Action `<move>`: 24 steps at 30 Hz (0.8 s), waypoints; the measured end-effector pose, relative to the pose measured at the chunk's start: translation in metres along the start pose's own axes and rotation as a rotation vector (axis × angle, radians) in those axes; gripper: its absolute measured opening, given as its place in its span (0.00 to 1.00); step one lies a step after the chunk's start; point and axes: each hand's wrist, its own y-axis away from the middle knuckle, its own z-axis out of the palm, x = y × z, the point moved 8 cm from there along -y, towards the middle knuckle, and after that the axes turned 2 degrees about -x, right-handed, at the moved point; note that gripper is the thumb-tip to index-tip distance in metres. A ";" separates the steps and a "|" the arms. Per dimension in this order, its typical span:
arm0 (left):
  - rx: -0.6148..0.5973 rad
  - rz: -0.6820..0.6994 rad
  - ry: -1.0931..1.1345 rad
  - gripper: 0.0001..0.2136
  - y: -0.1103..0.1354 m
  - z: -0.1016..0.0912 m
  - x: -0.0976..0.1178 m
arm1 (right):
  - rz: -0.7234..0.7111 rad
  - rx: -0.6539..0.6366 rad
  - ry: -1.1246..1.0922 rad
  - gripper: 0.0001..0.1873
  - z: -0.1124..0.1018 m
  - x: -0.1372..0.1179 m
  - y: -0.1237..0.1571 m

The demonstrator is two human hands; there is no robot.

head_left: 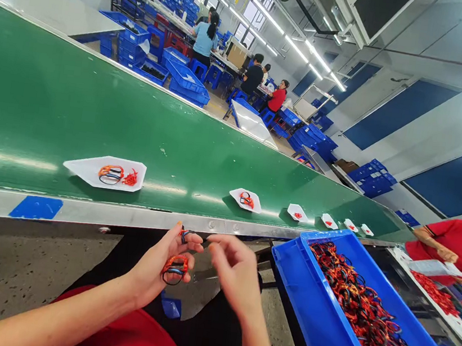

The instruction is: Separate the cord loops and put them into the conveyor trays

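My left hand [165, 269] is closed around a small coil of orange and black wire [175, 269], just in front of the belt's metal edge. More dark wire shows between its thumb and forefinger. Close by on the right, my right hand [237, 270] pinches a dark wire end that stretches over from the left fingers. On the green conveyor belt [199, 152], a white tray [82, 167] carries a wire coil [110, 174] and a small cluster of red pieces [130, 177]. Another white tray [234, 194], farther right, also bears a wire coil [247, 199].
A blue bin [297, 284] full of orange and black wire coils [361, 309] stands at my right. Several smaller white trays follow along the belt. A co-worker in red [455, 242] handles a white tray at far right. Other people sit or stand beyond the belt among blue crates [187, 79].
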 end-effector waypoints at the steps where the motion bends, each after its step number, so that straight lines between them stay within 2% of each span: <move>1: 0.007 -0.001 -0.003 0.19 -0.001 0.000 -0.001 | -0.026 -0.066 0.034 0.10 0.016 -0.007 0.013; 3: 0.027 0.000 0.001 0.19 -0.002 -0.001 -0.003 | -0.082 -0.107 0.114 0.09 0.036 -0.014 0.032; 6: 0.045 0.009 0.033 0.19 -0.002 0.000 -0.003 | -0.082 -0.022 0.087 0.06 0.036 -0.007 0.039; 8: 0.015 0.000 0.067 0.18 0.000 0.004 -0.004 | 0.058 0.022 -0.138 0.05 0.031 0.013 0.037; 11: -0.050 -0.007 0.068 0.12 0.004 0.011 -0.005 | 0.330 0.042 -0.657 0.11 0.032 0.045 0.040; 14: -0.073 -0.007 -0.010 0.09 0.006 0.015 -0.007 | 0.473 0.064 -1.031 0.12 0.037 0.058 0.045; 19: -0.125 0.009 -0.087 0.09 0.007 0.019 -0.009 | 0.591 0.074 -1.305 0.14 0.047 0.065 0.050; 24: -0.135 -0.001 -0.107 0.07 0.006 0.020 -0.012 | 0.661 0.019 -1.449 0.16 0.060 0.065 0.054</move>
